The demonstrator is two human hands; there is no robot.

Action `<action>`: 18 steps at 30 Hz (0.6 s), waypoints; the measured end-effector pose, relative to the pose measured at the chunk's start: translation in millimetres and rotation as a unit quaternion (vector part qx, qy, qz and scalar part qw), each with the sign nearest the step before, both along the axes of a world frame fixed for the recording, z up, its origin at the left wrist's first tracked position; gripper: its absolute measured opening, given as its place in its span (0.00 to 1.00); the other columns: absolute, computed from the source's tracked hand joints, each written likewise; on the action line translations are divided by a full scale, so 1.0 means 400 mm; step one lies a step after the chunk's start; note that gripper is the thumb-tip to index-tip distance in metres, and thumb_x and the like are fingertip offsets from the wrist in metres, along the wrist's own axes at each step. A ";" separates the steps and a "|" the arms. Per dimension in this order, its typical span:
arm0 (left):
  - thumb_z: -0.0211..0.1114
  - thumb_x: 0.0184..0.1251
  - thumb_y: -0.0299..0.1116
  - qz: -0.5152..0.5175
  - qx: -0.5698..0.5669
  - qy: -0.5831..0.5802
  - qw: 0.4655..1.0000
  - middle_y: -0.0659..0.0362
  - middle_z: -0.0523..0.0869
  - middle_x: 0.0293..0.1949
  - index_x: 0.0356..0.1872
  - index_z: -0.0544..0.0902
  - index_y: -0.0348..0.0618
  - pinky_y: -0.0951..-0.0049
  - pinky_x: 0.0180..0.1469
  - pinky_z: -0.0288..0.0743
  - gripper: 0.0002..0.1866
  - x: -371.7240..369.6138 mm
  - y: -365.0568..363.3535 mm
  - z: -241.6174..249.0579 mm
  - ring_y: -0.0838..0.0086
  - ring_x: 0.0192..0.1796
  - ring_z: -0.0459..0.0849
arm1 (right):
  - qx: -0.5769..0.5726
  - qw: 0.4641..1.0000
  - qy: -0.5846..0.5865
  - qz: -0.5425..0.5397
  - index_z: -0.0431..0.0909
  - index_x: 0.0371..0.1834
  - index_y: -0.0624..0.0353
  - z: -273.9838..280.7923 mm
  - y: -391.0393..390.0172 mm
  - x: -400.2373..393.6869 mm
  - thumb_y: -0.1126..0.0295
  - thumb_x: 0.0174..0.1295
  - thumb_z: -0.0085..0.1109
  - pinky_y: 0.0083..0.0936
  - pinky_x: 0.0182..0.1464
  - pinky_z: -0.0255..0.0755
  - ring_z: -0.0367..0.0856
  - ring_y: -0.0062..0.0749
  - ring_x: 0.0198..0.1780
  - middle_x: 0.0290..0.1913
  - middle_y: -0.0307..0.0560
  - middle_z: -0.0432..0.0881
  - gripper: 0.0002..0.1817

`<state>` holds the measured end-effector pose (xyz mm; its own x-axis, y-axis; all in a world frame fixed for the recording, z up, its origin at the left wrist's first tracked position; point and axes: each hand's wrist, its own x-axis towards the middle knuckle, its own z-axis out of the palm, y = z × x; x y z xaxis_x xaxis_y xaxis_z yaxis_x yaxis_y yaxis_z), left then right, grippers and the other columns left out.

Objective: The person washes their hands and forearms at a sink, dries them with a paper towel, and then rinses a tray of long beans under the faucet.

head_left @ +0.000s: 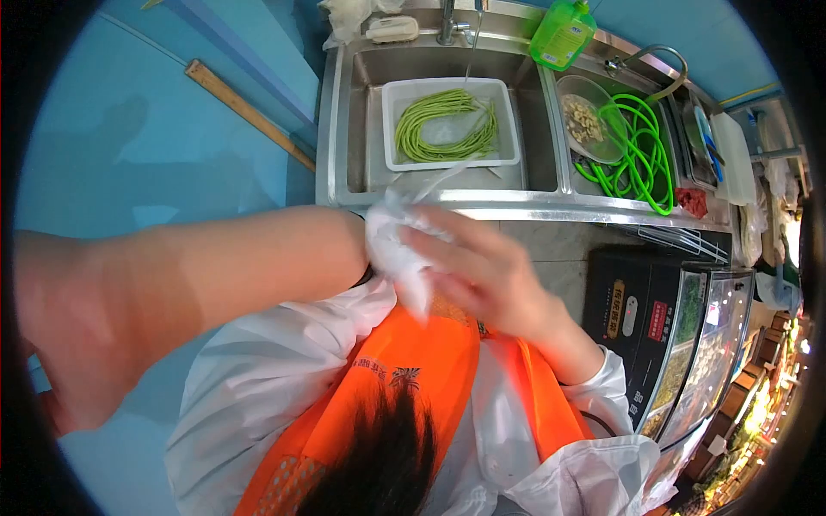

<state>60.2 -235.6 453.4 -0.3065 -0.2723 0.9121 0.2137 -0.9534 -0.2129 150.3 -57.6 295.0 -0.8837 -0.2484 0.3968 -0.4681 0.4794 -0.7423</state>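
My left forearm stretches bare across the left side of the head view. My left hand [90, 378] bends down at the lower left edge, its fingers largely out of sight. Close to the left elbow, my right hand [482, 267] is closed on a bunched white cloth [391, 236], blurred by motion. A thin pale strip trails from the cloth toward the sink. A dark band [367, 273] circles the arm beside it. I wear a white top and an orange apron [404, 370].
Water runs from a tap [448, 26] into a white tub [514, 138] of long green beans [413, 129] in the steel sink [366, 129]. Right of it are a bowl [568, 86], green hose [662, 163] and soap bottle [564, 34]. A black cabinet [615, 353] stands below.
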 end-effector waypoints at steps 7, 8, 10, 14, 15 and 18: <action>0.52 0.65 0.29 -0.013 -0.020 -0.011 1.000 0.56 0.80 0.29 0.38 0.75 0.38 0.73 0.37 0.79 0.07 -0.004 -0.071 0.006 0.71 0.33 0.81 | 0.048 0.981 0.185 -0.034 0.78 0.36 0.64 -0.070 -0.033 0.002 0.81 0.35 0.63 0.27 0.36 0.76 0.80 0.43 0.36 0.39 0.51 0.79 0.18; 0.52 0.65 0.30 -0.015 -0.022 -0.011 1.000 0.56 0.80 0.29 0.38 0.75 0.38 0.73 0.38 0.79 0.07 -0.002 -0.074 0.006 0.71 0.33 0.81 | 0.042 0.982 0.183 -0.036 0.78 0.35 0.65 -0.068 -0.034 0.002 0.81 0.35 0.63 0.27 0.35 0.76 0.80 0.42 0.36 0.39 0.51 0.79 0.18; 0.52 0.65 0.30 -0.021 -0.022 -0.012 0.999 0.56 0.80 0.30 0.38 0.75 0.38 0.72 0.38 0.78 0.07 -0.001 -0.078 0.004 0.71 0.33 0.81 | 0.023 0.985 0.165 -0.039 0.78 0.33 0.65 -0.055 -0.037 0.003 0.82 0.35 0.63 0.26 0.34 0.75 0.80 0.41 0.35 0.37 0.51 0.79 0.16; 0.52 0.65 0.31 -0.029 -0.026 -0.017 0.999 0.56 0.80 0.30 0.39 0.75 0.38 0.72 0.40 0.78 0.08 -0.001 -0.082 -0.002 0.70 0.34 0.81 | -0.088 0.988 0.050 -0.120 0.77 0.34 0.64 -0.101 0.037 0.006 0.83 0.43 0.60 0.25 0.34 0.76 0.80 0.34 0.35 0.37 0.47 0.79 0.12; 0.53 0.65 0.31 -0.031 -0.023 -0.014 0.999 0.56 0.80 0.31 0.39 0.75 0.38 0.71 0.40 0.78 0.08 -0.001 -0.082 -0.003 0.70 0.34 0.81 | -0.167 0.969 -0.017 -0.181 0.77 0.36 0.64 -0.112 0.056 0.012 0.84 0.46 0.58 0.25 0.35 0.76 0.80 0.31 0.35 0.37 0.46 0.79 0.12; 0.53 0.65 0.31 -0.037 -0.022 -0.014 0.999 0.56 0.80 0.31 0.40 0.75 0.39 0.71 0.41 0.77 0.08 0.000 -0.073 -0.004 0.70 0.35 0.81 | -0.471 0.853 -0.122 -0.191 0.70 0.51 0.63 -0.063 0.065 0.012 0.81 0.55 0.52 0.25 0.39 0.76 0.79 0.29 0.39 0.44 0.43 0.77 0.18</action>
<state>60.2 -264.8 451.7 -0.3497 -0.2072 0.9137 0.1483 -0.9752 -0.1644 155.1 -31.6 269.7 -0.9134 0.4032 0.0550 -0.1889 -0.3004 -0.9349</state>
